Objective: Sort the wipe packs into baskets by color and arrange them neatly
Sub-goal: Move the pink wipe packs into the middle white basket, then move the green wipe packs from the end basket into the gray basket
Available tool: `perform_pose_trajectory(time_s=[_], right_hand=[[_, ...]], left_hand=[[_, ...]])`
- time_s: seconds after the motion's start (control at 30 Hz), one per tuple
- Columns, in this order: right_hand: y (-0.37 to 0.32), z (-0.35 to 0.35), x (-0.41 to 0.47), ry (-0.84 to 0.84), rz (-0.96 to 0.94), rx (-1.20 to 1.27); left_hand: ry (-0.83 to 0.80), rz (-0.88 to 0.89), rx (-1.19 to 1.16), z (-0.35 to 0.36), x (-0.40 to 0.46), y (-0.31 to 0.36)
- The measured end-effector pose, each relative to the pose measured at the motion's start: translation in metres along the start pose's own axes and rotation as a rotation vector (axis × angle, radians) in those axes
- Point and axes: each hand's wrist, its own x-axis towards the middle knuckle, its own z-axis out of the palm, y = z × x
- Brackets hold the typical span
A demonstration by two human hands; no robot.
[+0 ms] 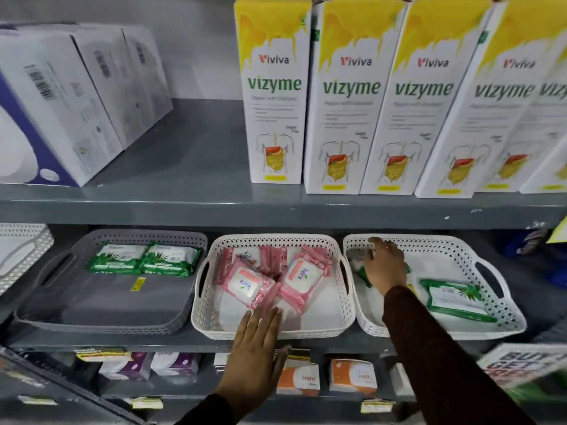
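Grey basket (40, 314), left: two green packs (144, 259) side by side at the back, long axes across the shelf, front floor bare. Middle white basket (270, 329): pink packs (277, 273) heaped, tilted. Right white basket (441, 331): one green pack (452, 297) lying slanted. Your right hand (385, 265) closes over another green pack (363, 273) at its left wall. Your left hand (254, 345) is flat, fingers spread, empty.

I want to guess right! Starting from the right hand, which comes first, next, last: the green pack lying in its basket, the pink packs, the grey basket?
1. Green pack, just right of the right hand, same white basket.
2. Pink packs, middle basket, to its left.
3. Grey basket, far left.
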Motion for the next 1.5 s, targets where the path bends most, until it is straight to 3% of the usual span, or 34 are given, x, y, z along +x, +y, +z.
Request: perform_pose_trajectory(time_s=[0.1, 0.17, 0.27, 0.37, 0.57, 0.63, 0.73, 0.87, 0.93, 1.03, 1.13, 1.2, 1.33, 1.43, 1.5], right_hand=[[0.047, 0.022, 0.022, -0.406, -0.018, -0.241], [0.06, 0.037, 0.021, -0.456, -0.05, -0.252], [0.049, 0.03, -0.002, -0.305, -0.126, -0.103], [0.045, 0.023, -0.031, -0.215, -0.062, 0.008], [0.025, 0.007, -0.05, -0.213, 0.416, 0.038], [0.019, 0.001, -0.053, -0.153, 0.406, 0.113], [0.003, -0.015, -0.061, 0.085, 0.296, 0.112], [-0.037, -0.029, -0.076, 0.361, 0.151, 0.25], [-0.062, -0.029, -0.072, 0.4, 0.124, 0.306], [-0.072, -0.019, -0.051, 0.136, 0.194, 0.197], [-0.053, -0.006, -0.035, -0.162, 0.301, 0.236], [-0.045, -0.001, -0.036, -0.178, 0.308, 0.215], [-0.026, 0.011, -0.026, 0.039, 0.433, 0.137], [-0.003, 0.016, -0.014, -0.19, 0.491, -0.018], [0.004, 0.014, -0.016, -0.238, 0.486, -0.014]], left_hand=[[-0.011, -0.025, -0.001, 0.002, 0.003, 0.006], [-0.01, -0.007, -0.004, 0.0, 0.002, 0.005], [0.017, 0.032, -0.03, -0.003, 0.001, 0.003], [0.034, 0.028, -0.064, -0.005, 0.001, 0.005], [0.023, 0.082, -0.071, -0.006, 0.002, 0.001], [0.013, 0.112, -0.074, -0.01, -0.002, -0.007], [0.026, 0.087, -0.098, -0.018, -0.008, -0.026], [0.087, -0.059, -0.098, -0.041, -0.022, -0.075], [0.121, -0.166, -0.059, -0.054, -0.031, -0.108], [0.129, -0.311, -0.032, -0.063, -0.044, -0.156], [0.084, -0.342, -0.009, -0.062, -0.056, -0.179], [0.068, -0.302, 0.01, -0.061, -0.059, -0.184], [0.069, -0.315, 0.023, -0.056, -0.056, -0.182], [0.077, -0.321, 0.025, -0.056, -0.052, -0.177], [0.07, -0.283, 0.036, -0.055, -0.049, -0.172]])
